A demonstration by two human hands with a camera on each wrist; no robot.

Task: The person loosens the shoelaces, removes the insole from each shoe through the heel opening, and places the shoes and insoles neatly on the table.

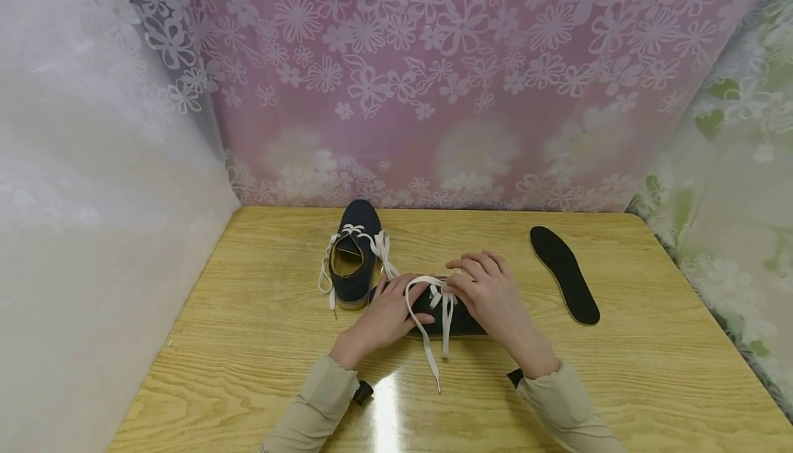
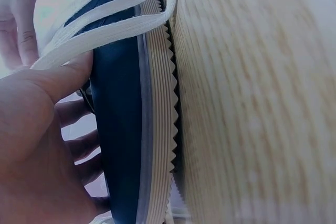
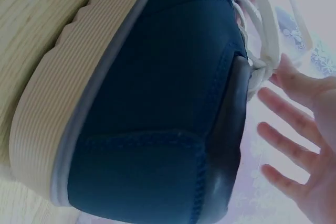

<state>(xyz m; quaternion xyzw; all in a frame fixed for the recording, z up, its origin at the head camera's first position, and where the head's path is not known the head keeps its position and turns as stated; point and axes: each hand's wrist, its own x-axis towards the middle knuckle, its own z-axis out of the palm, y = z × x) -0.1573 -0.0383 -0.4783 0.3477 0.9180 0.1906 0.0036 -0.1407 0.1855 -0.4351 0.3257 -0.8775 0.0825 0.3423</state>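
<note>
A dark navy canvas shoe [image 1: 471, 325] with a pale ribbed sole lies sideways in front of me, its heel toward the right. My left hand [image 1: 387, 315] grips its front part, thumb on the near side and fingers on the far side. White shoelace [image 1: 427, 350] loops over the shoe, one tipped end trailing onto the table. At the lacing, my right hand [image 1: 489, 295] pinches the lace between thumb and index finger; its other fingers are spread in the right wrist view. The lace knot [image 3: 257, 77] sits by the shoe's collar.
Behind and left stands a matching shoe [image 1: 356, 281], laces hanging loose, toe pointing away. A black insole [image 1: 566, 274] lies on the right of the wooden table [image 1: 248, 370]. Floral curtains [image 1: 421, 95] close off the back and sides.
</note>
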